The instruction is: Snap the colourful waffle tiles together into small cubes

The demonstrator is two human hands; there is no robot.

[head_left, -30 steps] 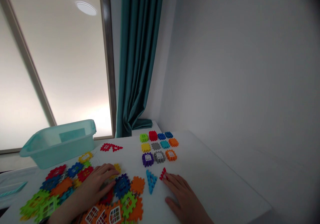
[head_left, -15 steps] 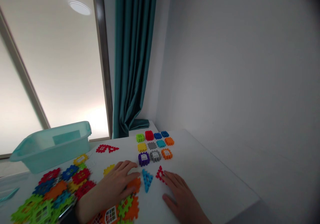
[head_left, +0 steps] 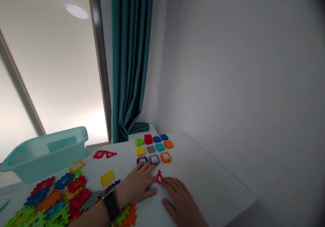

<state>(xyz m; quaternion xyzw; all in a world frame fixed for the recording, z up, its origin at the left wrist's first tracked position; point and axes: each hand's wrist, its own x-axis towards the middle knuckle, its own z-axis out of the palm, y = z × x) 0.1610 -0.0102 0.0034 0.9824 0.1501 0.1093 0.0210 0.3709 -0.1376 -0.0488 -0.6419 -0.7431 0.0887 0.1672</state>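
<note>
A small red triangular building tile (head_left: 159, 177) lies flat on the white table. The index finger of my left hand (head_left: 137, 183) reaches its left side. That hand is palm down with fingers stretched out, reaching over a blue triangular tile (head_left: 148, 188), mostly hidden beneath it. My right hand (head_left: 180, 198) rests flat on the table, its fingertips at the right edge of the red tile. Just beyond my left fingers are a purple tile (head_left: 141, 160) with a white window, partly covered, and a grey window tile (head_left: 154, 159).
Behind them, coloured square tiles stand in rows, including an orange window tile (head_left: 166, 157). Two red tiles (head_left: 104, 154) lie farther left. A pile of mixed tiles (head_left: 53, 200) spreads at the left front, before a teal plastic basin (head_left: 50, 157). A wall (head_left: 228, 85) borders the right.
My left hand has moved right and forward, off the orange tile and over the blue triangle to the red one. My right fingertips have shifted slightly left. The view has turned a little.
</note>
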